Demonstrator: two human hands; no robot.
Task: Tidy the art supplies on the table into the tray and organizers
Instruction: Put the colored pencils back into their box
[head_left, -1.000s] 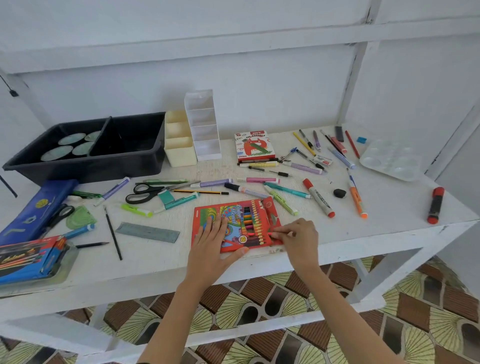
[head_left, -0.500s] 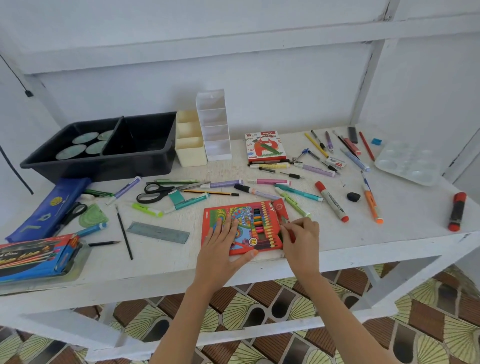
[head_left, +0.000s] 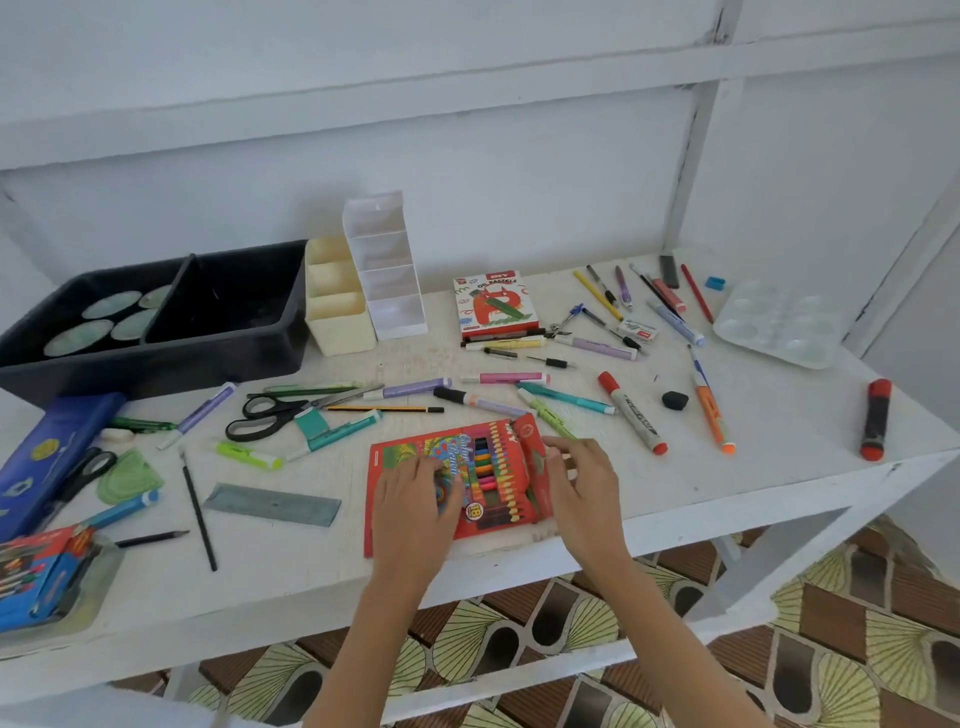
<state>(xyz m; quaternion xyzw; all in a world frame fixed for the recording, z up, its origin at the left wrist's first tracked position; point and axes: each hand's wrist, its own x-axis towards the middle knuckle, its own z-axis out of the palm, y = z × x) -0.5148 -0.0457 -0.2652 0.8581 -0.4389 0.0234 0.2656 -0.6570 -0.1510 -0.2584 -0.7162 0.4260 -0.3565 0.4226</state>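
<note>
A red box of colour pencils lies flat near the front edge of the white table. My left hand presses flat on its left half with straight fingers. My right hand is at the box's right end, its fingertips curled on the red end flap. A black two-part tray stands at the back left, round discs in its left part. Beside it stand a cream organizer and a white organizer.
Pens, markers and pencils lie scattered across the table's middle and right, with black scissors, a grey ruler, a box of oil pastels and a clear paint palette. A blue pencil case lies far left.
My right hand has shifted from the box's lower right edge up to its end flap. The left hand has stayed pressed on the box. The camera has panned slightly.
</note>
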